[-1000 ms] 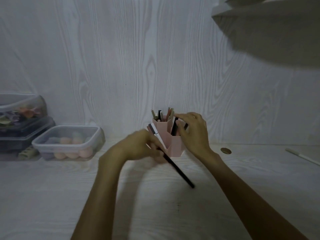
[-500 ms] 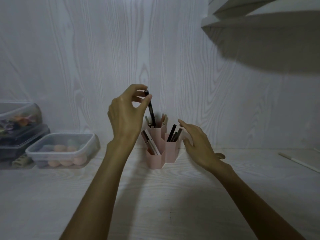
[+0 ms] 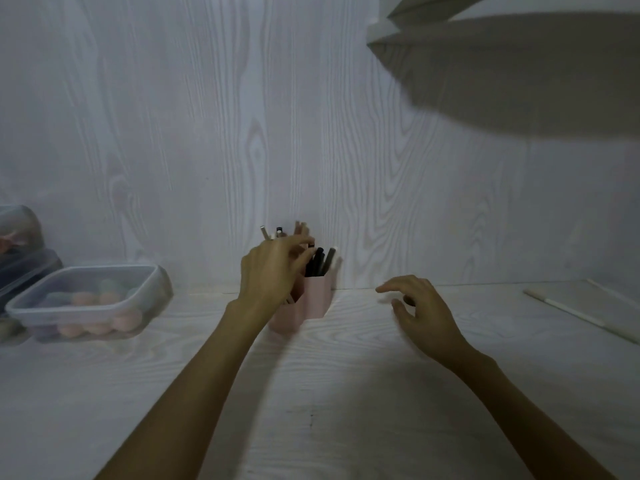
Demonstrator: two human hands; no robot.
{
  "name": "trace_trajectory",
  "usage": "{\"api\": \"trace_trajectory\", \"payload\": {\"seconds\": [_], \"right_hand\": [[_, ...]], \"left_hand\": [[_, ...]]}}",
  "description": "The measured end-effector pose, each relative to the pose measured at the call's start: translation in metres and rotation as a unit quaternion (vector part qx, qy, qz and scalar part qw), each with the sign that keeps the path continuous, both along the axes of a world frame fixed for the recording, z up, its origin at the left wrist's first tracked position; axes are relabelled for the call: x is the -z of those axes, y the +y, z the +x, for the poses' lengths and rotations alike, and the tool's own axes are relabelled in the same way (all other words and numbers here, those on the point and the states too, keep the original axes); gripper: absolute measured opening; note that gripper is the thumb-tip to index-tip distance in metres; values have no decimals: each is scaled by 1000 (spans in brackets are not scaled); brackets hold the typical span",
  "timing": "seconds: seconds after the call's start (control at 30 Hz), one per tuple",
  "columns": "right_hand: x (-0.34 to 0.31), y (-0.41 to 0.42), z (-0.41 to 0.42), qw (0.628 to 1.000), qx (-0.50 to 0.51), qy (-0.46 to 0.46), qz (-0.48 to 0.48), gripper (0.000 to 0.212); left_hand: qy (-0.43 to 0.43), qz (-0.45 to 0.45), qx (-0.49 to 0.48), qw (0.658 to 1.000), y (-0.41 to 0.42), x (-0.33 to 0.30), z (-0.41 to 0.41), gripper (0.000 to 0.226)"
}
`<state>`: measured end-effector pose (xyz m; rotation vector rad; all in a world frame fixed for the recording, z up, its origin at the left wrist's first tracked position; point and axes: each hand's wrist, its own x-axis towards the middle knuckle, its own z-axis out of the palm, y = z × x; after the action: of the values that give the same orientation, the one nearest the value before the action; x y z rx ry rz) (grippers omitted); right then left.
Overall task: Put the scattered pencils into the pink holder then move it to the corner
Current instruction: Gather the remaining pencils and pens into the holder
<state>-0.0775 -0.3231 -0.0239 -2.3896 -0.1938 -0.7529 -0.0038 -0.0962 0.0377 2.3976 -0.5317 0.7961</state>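
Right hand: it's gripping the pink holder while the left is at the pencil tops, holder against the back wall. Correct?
Not quite. In the head view the right hand has no grip on the holder; it hovers open over the desk, apart from the holder. The rest stands: the left hand is at the pencil tops, and the holder stands by the back wall.

Dim light — pale wood-grain wall, matching desk, shelf overhead
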Motion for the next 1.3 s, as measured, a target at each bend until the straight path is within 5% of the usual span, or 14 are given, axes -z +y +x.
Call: {"api": "trace_trajectory", "payload": {"seconds": [0.13,0.33,0.5,0.6,0.7,0.8,1.07,1.3], "right_hand": [[1,-47,-17,997,52,36,-38,25],[17,-161,-53,950,291,99,-56,35],[27,-226,-67,857,451,247,-41,46],[28,-239,-65,860,452,231,-52,38],[22,-233,-64,917,367,153,-32,16],[18,-215,-65,961,218,168,-41,12],[10,-143,-65,977,25,207,-50,12],[-38,-57,-57,961,-70,112,242,24]], "left_hand": [[-32,45,4,998,-5,-2,-7,32],[-81,3,84,993,-77,-19,-38,31],[152,198,241,938,-174,22,-58,45],[247,247,284,893,-210,46,-57,52],[260,243,299,885,-227,60,-53,55],[201,244,293,903,-231,68,-53,58],[61,232,228,944,-181,73,-61,31],[51,68,207,975,-77,66,-59,26]]}}
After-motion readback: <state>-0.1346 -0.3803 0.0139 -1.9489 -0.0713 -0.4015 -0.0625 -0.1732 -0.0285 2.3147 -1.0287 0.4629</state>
